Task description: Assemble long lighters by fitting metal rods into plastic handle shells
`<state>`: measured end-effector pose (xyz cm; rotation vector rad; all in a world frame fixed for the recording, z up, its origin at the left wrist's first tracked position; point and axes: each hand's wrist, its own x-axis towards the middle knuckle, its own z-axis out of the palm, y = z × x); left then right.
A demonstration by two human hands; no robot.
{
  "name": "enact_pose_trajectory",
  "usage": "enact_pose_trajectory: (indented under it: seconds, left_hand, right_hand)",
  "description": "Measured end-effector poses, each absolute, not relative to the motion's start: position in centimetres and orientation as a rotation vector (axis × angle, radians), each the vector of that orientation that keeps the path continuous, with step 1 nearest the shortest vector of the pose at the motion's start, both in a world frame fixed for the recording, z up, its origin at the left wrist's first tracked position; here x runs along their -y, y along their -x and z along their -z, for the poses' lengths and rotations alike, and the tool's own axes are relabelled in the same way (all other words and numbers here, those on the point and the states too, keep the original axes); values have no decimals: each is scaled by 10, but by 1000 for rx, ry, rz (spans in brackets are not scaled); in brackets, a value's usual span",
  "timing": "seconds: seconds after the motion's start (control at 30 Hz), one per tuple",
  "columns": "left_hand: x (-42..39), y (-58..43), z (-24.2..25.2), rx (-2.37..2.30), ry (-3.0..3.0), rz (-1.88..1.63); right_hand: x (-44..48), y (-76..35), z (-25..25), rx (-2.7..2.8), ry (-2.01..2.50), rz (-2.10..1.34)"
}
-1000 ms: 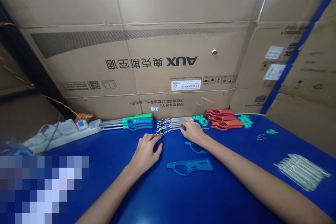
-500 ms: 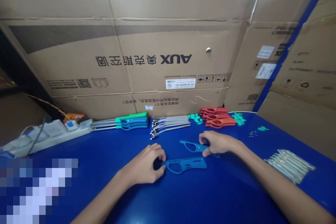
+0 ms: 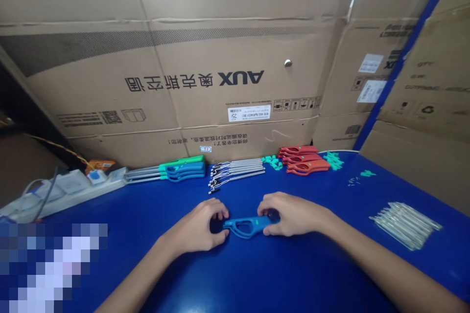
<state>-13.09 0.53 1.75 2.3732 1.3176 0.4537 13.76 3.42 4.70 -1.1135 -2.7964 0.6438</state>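
A blue plastic shell was between the two hands, near the middle of the blue tabletop. The right hand had its grip pinching the wide end, with fingers on the far side and the thumb on the near side. The left hand curled around the thin tip, but I could not tell if its grip was touching it. Behind the hands lay a row of thin gray tubes with wires. Blue and green lighters sat to the left of those, and red shells sat to the right. Clear sticks lay far to the right.
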Motion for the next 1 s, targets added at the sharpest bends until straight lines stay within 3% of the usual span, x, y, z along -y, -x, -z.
enact_pose_trajectory:
  seconds: [1.0]
  left_hand:
    - [-6,135,-22,-1293,-2459,-392]
  right_hand:
    - [-28,-129,-46,2821,1132,-575]
